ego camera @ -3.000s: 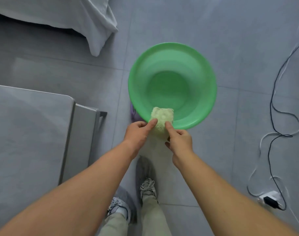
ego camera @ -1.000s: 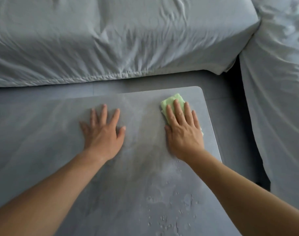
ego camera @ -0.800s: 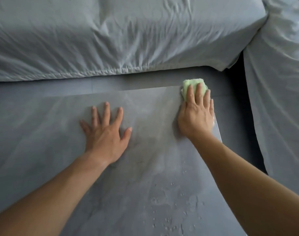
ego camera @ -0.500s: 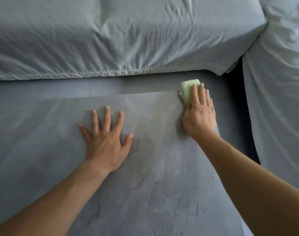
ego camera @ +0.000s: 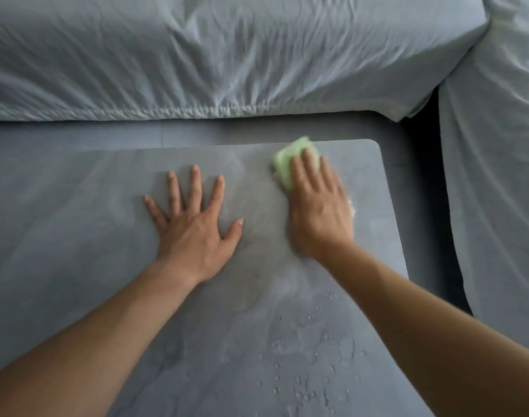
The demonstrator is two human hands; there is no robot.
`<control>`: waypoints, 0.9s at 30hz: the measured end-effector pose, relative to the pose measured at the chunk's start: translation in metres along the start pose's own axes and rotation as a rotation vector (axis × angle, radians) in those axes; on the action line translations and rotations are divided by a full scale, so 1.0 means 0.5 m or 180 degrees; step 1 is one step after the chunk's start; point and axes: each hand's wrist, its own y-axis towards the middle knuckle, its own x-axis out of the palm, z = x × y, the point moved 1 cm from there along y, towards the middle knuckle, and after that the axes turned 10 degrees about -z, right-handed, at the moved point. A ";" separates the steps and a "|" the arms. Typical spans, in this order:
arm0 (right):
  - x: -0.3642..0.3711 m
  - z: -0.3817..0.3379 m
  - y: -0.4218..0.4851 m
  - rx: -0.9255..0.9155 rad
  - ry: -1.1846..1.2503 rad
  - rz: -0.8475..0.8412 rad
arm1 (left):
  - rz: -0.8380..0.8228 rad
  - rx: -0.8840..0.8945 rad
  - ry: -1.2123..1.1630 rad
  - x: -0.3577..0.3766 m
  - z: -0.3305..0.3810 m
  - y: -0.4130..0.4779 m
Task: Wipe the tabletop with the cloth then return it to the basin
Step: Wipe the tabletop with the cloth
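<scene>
1. Now drags the cloth back from the far right corner of the tabletop, right hand pressed flat on it, fingers straight.
2. Keeps left hand splayed flat, holding nothing.
3. Leaves near-edge droplets unwiped.

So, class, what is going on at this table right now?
A person is wiping the tabletop. The right hand presses a green cloth flat near the far right corner, blurred with motion. The left hand rests flat beside it, fingers spread. Some water drops lie on the near part of the top, not yet wiped. The basin is out of view.
</scene>
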 end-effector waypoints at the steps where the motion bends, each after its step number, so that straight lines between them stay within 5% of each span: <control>1: 0.011 -0.009 -0.046 -0.0464 -0.0107 -0.0116 | -0.0008 0.0003 -0.0013 -0.001 0.000 0.000; 4: -0.012 0.065 -0.078 -0.0964 -0.0200 -0.0361 | -0.0018 0.0015 -0.0111 -0.003 0.000 0.000; 9: -0.063 0.133 0.009 0.0717 0.0200 -0.0076 | 0.0205 0.0080 -0.0405 -0.012 -0.003 -0.006; 16: -0.012 0.076 -0.191 -0.0612 -0.0024 -0.0396 | 0.0188 0.0192 -0.0205 -0.007 0.011 -0.100; 22: -0.032 0.092 -0.061 0.0967 0.0254 -0.0005 | -0.0138 0.0108 -0.0089 0.014 -0.002 -0.142; 27: 0.023 0.023 -0.233 -0.0565 -0.0183 -0.0366 | -0.0243 0.0128 0.0052 0.027 -0.001 -0.147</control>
